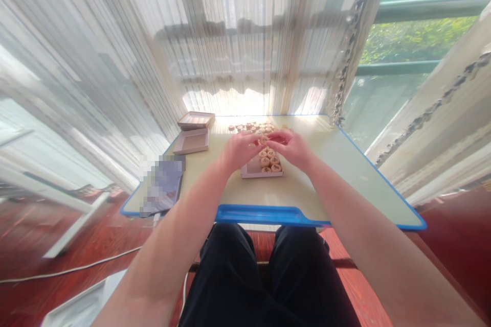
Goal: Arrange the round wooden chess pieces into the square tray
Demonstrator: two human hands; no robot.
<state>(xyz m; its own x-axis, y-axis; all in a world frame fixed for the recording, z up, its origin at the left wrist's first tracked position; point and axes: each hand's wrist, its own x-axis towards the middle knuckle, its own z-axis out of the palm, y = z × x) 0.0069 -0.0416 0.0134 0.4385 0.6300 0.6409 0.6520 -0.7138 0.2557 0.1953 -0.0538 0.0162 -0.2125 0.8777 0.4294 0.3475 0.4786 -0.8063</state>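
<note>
Looking down, we get our dark trousers point(230, 276) closest, knees under the pale tabletop point(341, 163). Blue rim on the near edge, with a molded trough point(261, 213). Just past that: open box point(251, 167), shallow, light walls. Round pieces point(265, 161) sit flat in its right side, in rows of two, dark characters facing up.

Grip: our left hand point(241, 149) and right hand point(294, 148) meet at the box's far end. One round piece point(264, 140) is grasped between the fingertips, left hand on one side, right on the other. Fingers bent, gap narrow, about filled by the piece. Its marked face points at us. Can't tell which hand carries more of it, or whether it touches anything below.

Left side of the table: dark flat object point(163, 184), partly pixelated. Beyond it, a shallow tray point(192, 141), then a second tray point(197, 119) just behind. Loose pieces point(253, 126) spread behind our hands, near the far edge. Backdrop: sheer curtain point(245, 51), sunlit; green railing point(433, 6) at right.
</note>
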